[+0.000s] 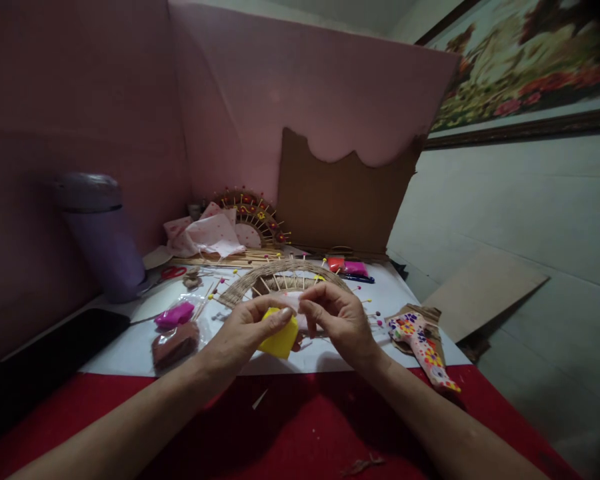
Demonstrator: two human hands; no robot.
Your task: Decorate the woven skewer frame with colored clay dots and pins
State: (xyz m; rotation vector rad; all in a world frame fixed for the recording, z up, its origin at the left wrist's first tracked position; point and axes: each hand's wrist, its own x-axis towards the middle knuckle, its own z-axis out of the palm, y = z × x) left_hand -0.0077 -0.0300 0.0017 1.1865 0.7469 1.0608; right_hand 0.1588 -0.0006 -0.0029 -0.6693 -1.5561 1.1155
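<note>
My left hand is closed on a yellow packet that looks like modelling clay in clear wrapping. Beside it, my right hand has its thumb and fingers pinched together near the packet's upper edge; what they hold, if anything, is too small to make out. Just behind both hands lies a twine-wrapped arch with thin sticks across it and coloured beads on the stick ends. A yellow flower-shaped piece sits on the arch. My hands hide part of its lower middle.
Bags of pink clay and brown clay lie left, near a dark phone-like slab and a purple bottle. A flower-patterned piece lies right. Behind stand a decorated arch and cardboard. Red cloth covers the front.
</note>
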